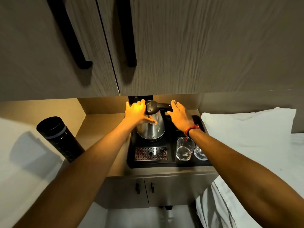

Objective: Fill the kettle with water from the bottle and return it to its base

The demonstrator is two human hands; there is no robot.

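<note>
Both forearms are bare to the frame's lower edge, with no sleeves showing. The left hand (137, 112) wears no ring, band or watch. The right hand (181, 115) is likewise ringless, but its wrist carries a red thread (191, 129), wound around several times, with a loose end hanging down.

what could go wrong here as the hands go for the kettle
The kettle sits close under the overhanging cabinet, so lifting it straight up may knock its lid against it. The right hand has its wrist just above two glasses on the tray; pulling back low could tip one. The left hand only rests on the steel, a likely slippery hold.
</note>
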